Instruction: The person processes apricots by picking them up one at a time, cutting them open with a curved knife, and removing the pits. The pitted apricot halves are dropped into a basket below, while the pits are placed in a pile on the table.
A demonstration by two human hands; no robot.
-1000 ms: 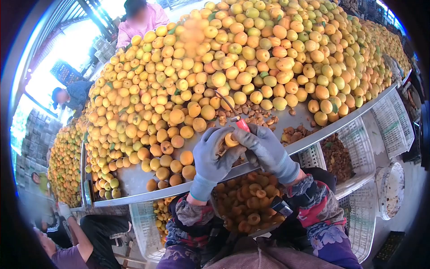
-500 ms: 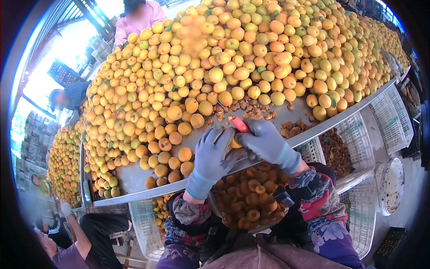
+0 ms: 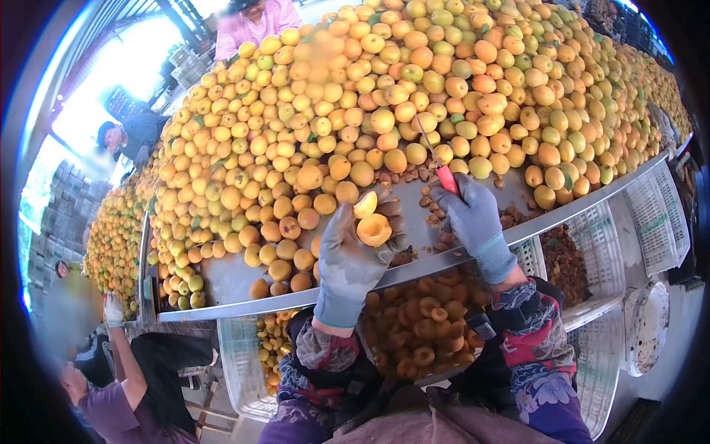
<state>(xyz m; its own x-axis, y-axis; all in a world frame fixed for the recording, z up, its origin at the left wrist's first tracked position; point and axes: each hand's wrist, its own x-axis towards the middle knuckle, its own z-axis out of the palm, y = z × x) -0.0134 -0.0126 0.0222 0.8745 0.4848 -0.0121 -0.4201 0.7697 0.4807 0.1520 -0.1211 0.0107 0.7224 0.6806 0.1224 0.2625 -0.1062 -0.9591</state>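
In my gloved left hand (image 3: 347, 248) lies an apricot split into two halves (image 3: 373, 230), the hollow of the lower half facing up. My right hand (image 3: 473, 214), gloved too, is closed around the red handle of a knife (image 3: 447, 180), its thin blade pointing up and away toward the fruit. Brown apricot pits (image 3: 436, 211) lie scattered on the metal table between and beyond my hands. Below the table edge, a container of halved apricots (image 3: 421, 325) sits between my forearms.
A large heap of whole apricots (image 3: 296, 148) covers most of the metal table, whose raised rim (image 3: 244, 308) runs in front of me. White crates (image 3: 592, 251) stand at the right, one with pits. Other people (image 3: 251, 26) are around the table, one seated lower left (image 3: 126, 399).
My hands have moved apart. The knife has come away from the apricot to the right, and the fruit now lies opened in my left hand.
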